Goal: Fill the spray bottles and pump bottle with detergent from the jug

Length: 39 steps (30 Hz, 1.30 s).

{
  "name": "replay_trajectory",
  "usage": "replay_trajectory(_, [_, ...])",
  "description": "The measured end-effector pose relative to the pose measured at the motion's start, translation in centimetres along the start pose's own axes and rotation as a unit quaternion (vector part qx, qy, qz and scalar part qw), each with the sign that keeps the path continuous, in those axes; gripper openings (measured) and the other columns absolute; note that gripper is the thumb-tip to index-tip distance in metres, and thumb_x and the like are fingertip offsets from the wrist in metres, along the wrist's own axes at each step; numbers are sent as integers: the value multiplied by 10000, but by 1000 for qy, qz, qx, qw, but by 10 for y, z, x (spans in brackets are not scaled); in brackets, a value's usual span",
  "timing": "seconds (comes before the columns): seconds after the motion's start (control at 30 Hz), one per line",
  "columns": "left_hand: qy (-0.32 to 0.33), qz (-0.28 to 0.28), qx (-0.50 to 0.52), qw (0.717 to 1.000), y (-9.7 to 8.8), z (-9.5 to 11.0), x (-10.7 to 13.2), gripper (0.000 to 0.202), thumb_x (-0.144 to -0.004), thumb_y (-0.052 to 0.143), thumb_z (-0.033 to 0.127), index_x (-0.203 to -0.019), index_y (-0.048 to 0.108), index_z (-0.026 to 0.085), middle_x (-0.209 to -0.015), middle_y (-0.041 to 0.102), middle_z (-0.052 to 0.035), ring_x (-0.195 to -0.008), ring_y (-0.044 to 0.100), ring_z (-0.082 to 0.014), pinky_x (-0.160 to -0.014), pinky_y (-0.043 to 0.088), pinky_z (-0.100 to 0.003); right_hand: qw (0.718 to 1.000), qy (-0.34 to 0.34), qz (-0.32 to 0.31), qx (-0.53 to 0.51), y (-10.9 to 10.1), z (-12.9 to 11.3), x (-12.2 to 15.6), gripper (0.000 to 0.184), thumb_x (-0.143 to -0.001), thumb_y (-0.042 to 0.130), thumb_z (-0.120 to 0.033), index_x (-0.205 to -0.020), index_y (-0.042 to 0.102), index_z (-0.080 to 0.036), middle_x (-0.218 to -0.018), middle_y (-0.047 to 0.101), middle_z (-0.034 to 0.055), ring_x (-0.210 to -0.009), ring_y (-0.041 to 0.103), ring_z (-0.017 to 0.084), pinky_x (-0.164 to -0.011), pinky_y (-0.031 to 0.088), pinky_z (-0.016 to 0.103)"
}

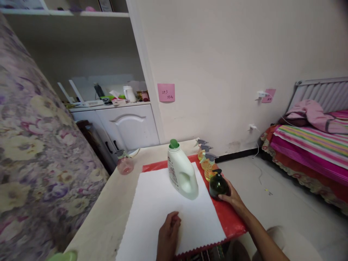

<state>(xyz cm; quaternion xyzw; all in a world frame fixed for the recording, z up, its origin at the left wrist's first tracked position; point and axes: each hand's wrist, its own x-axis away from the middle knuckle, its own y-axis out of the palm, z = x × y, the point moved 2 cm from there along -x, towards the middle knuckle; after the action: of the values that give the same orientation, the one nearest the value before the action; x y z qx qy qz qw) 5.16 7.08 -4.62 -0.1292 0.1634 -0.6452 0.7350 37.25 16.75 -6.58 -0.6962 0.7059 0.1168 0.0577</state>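
My right hand (231, 197) is wrapped round a dark green pump bottle (217, 188), which stands upright at the right edge of the table. My left hand (170, 230) is over the white sheet, its fingers curled together with nothing seen in them. In front of it stands a pale green detergent jug (179, 170), its spout uncapped and a green pouring lip showing. Just behind the pump bottle, several clear spray bottles (210, 171) with yellow liquid and grey trigger heads form a row along the right side.
A pink round spray bottle (125, 165) stands at the table's left edge. The white sheet (148, 206) lies on red plastic (231, 221). A green object (63, 256) shows at the bottom left. A floral curtain (40, 152) hangs left; a bed (312, 145) stands right.
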Motion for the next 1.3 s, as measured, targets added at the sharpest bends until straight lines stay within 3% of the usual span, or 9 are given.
replay_trajectory(0.23, [13, -12, 19, 1000, 0, 1, -1, 316, -844, 529, 454, -1037, 621, 222, -910, 729, -33, -894, 685, -220, -824, 519, -319, 1000, -9, -6, 2, 1, 5, 0, 930, -605, 787, -345, -1417, 334, -305, -1495, 413, 72, -1381, 353, 319, -1150, 244, 534])
replay_trajectory(0.53, [56, -5, 37, 998, 0, 1, 2, 281, -845, 513, 410, -1019, 615, 214, -838, 711, -29, -811, 675, -219, -768, 527, -338, 1000, -7, 3, 30, 4, -2, 3, 921, -538, 802, -326, -1368, 407, -277, -1415, 519, 91, -1309, 462, 331, -1097, 348, 536])
replay_trajectory(0.67, [77, 1, 25, 997, 1, 1, 6, 262, -862, 477, 361, -1022, 613, 203, -842, 699, -34, -810, 664, -209, -766, 522, -331, 993, 18, 91, 75, -10, -5, 16, 920, -446, 808, -328, -1297, 467, -240, -1396, 517, 127, -1328, 408, 396, -1120, 283, 587])
replay_trajectory(0.8, [93, 3, 5, 996, 3, 1, 9, 279, -868, 442, 289, -1066, 614, 194, -833, 689, -31, -778, 649, -186, -742, 521, -306, 974, 42, 189, 114, -15, -8, 47, 708, -643, 673, -436, -1270, 448, -195, -1325, 533, 189, -1239, 496, 412, -1069, 345, 613])
replay_trajectory(0.87, [100, 3, -9, 995, 4, 2, 11, 325, -865, 430, 251, -1132, 605, 188, -831, 689, -34, -755, 645, -175, -726, 529, -296, 977, 42, 172, 122, 4, -9, 63, 558, -672, 665, -416, -1179, 529, -228, -1205, 625, 142, -1125, 594, 379, -1016, 432, 573])
replay_trajectory(0.93, [107, 1, -27, 994, 2, 1, 11, 376, -861, 426, 225, -1196, 592, 176, -888, 702, -60, -793, 654, -179, -757, 542, -303, 985, 20, 100, 141, 40, -10, 75, 405, -710, 646, -395, -1093, 600, -271, -1130, 673, 91, -1068, 636, 344, -992, 474, 529])
replay_trajectory(1.03, [123, 4, -62, 990, -9, -5, 11, 417, -839, 476, 225, -1232, 607, 177, -1160, 677, -128, -1067, 619, -247, -977, 477, -401, 983, -45, -6, 176, 105, -10, 83, 314, -722, 647, -344, -1033, 657, -305, -1084, 686, 75, -1063, 629, 351, -960, 502, 532])
replay_trajectory(1.17, [139, 23, -188, 972, -34, -28, 11, 494, -834, 562, 295, -1322, 554, 221, -1437, 491, -137, -1353, 387, -354, -1117, 289, -566, 960, -134, -89, 229, 168, 5, 87, 385, -809, 591, -310, -1189, 604, -372, -1236, 637, 53, -1183, 565, 344, -1027, 454, 563])
replay_trajectory(1.3, [174, 36, -350, 920, -45, -55, 13, 615, -833, 590, 434, -1405, 437, 267, -1498, 396, -122, -1378, 344, -356, -1102, 325, -569, 913, -203, -136, 326, 190, 36, 94, 531, -840, 594, -343, -1356, 475, -389, -1418, 521, 29, -1263, 515, 340, -1029, 479, 536])
